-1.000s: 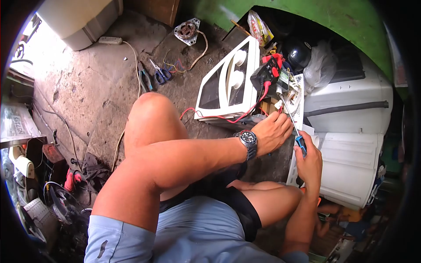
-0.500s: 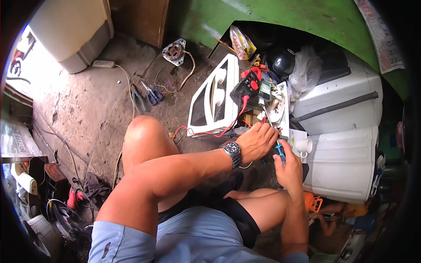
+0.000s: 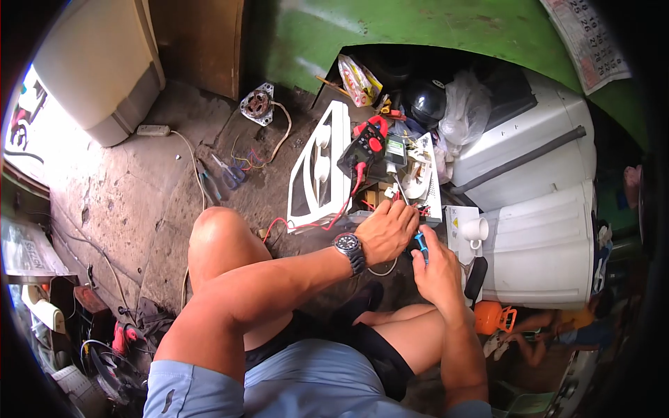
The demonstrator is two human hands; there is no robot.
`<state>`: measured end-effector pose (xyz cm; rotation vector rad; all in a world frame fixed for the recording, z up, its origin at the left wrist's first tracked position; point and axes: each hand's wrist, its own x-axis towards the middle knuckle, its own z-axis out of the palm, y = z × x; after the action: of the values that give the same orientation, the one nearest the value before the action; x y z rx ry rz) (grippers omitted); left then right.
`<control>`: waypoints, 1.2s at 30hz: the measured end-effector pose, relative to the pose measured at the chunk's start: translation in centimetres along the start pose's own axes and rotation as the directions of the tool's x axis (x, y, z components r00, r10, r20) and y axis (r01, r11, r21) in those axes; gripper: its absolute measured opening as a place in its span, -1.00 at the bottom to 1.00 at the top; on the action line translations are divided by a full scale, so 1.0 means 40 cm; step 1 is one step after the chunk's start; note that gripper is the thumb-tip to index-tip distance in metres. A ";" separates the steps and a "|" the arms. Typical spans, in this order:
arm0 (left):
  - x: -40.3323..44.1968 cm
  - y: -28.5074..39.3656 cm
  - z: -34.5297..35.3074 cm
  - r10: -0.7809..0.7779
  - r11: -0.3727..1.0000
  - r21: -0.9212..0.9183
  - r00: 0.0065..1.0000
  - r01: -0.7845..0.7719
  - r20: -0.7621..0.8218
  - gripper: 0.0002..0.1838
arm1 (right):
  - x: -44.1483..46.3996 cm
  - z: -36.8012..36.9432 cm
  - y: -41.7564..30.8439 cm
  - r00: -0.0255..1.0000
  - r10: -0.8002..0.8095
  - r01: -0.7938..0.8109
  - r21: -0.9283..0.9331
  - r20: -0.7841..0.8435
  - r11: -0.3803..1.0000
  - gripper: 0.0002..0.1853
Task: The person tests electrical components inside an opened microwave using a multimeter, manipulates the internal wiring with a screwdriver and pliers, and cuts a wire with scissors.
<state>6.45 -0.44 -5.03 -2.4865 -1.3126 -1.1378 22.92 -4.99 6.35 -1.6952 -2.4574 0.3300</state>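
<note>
Head view: screwdriver (image 3: 420, 241) is gripped by its blue handle in the right hand (image 3: 439, 270), shaft angled over the near edge of the opened appliance (image 3: 418, 184). Left hand (image 3: 385, 233) is curled there; whether anything is pinched cannot be told. Clamp meter (image 3: 362, 148) is seen at the left edge, beside white panel (image 3: 323, 167).

Floor (image 3: 125, 202): grey-brown, scuffed and pitted. Lying on it, left to right: one white extension socket (image 3: 153, 130); one pair of pliers (image 3: 207, 180); one pair of blue-handled scissors (image 3: 228, 174), just beside; thin coloured wires (image 3: 249, 162); one round motor (image 3: 257, 104). Farther right stands one white-framed appliance (image 3: 322, 168).
</note>
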 end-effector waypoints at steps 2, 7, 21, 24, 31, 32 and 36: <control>0.000 0.002 0.005 -0.004 1.000 -0.023 1.000 0.004 0.015 -0.47 | -0.003 0.003 0.005 1.000 -0.013 0.013 -0.032 -0.010 0.999 -0.39; -0.004 0.000 0.007 -0.002 1.000 -0.026 1.000 0.003 0.028 -0.45 | -0.004 0.000 -0.011 1.000 -0.023 0.022 -0.105 -0.001 0.994 -0.38; 0.025 0.011 -0.192 0.026 0.997 -0.083 0.977 -0.008 0.214 -0.58 | -0.165 0.078 0.173 0.967 0.246 -0.145 0.663 -0.061 0.734 -0.48; 0.058 -0.006 -0.295 0.095 0.963 -0.266 0.981 -0.048 0.167 -0.63 | -0.262 0.265 0.265 0.955 0.293 -0.167 0.757 -0.034 0.632 -0.56; 0.040 -0.270 -0.398 -0.499 0.834 -0.244 0.865 0.494 0.047 -0.83 | -0.208 0.586 0.312 0.627 0.071 -0.218 0.087 0.776 0.972 -0.36; 0.020 -0.311 -0.400 -0.552 0.815 -0.148 0.828 0.560 0.097 -0.83 | -0.194 0.722 0.346 0.616 0.008 -0.137 0.097 0.788 0.986 -0.38; -0.133 -0.438 -0.352 -0.652 0.742 0.107 0.675 0.662 0.346 -0.72 | -0.135 0.953 0.400 0.538 0.097 -0.215 0.025 0.838 0.976 -0.27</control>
<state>-16.46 1.06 -2.62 -2.3550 -2.4634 -0.7721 30.33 -8.42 -34.54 -2.0020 -2.7109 1.6474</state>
